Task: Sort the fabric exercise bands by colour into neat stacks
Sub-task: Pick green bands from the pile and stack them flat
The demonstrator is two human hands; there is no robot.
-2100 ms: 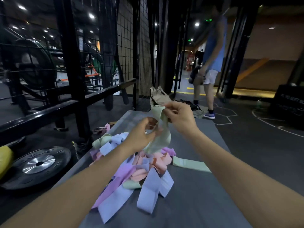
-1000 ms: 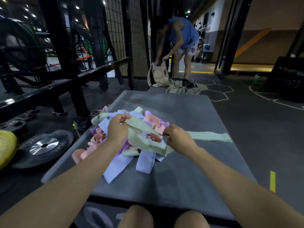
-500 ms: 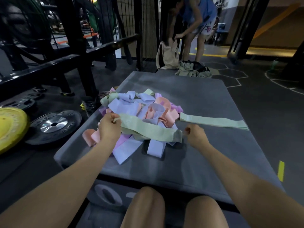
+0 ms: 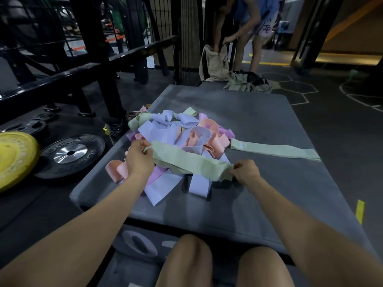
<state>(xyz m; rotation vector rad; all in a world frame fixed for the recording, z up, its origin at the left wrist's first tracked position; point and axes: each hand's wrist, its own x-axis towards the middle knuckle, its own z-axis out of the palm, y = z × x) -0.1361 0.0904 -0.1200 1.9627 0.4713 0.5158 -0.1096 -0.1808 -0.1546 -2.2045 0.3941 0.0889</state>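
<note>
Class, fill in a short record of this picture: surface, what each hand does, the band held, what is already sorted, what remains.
Surface: grey mat
Left hand: pinches one end of the held green band
Right hand: pinches its other end
Held band: stretched flat above the pile
Sorted: one green band laid flat, right of the pile
Remaining: mixed pile of lilac, peach, pink and green bands

The pale green band [image 4: 190, 162], held stretched between the left hand [image 4: 139, 160] and the right hand [image 4: 246, 171] over the near side of the grey mat [image 4: 259, 199], carries faint pale print near its left end that looks like "20"; the rest of it is too blurred to read. The lavender band [image 4: 157, 131] behind it shows a faint mark that cannot be made out. The black weight plate [image 4: 70, 155] on the floor off the mat's left edge bears raised letters around its rim, seemingly "ROGUE". The white shorts [image 4: 266, 27] of the person beyond the far edge show a logo reading roughly "TP".
</note>
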